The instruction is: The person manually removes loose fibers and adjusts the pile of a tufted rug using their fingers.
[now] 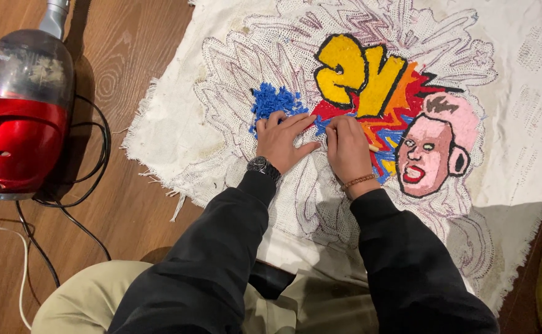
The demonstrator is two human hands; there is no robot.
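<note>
Stick [373, 148] — mostly hidden inside right hand [347, 148].

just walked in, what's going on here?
A person kneels on a wood floor over a white cloth bearing a part-filled colourful tufted design. The left hand presses flat on the cloth beside a pile of blue yarn bits. The right hand grips a thin stick-like tool against the design. A red vacuum cleaner stands to the left.
</note>
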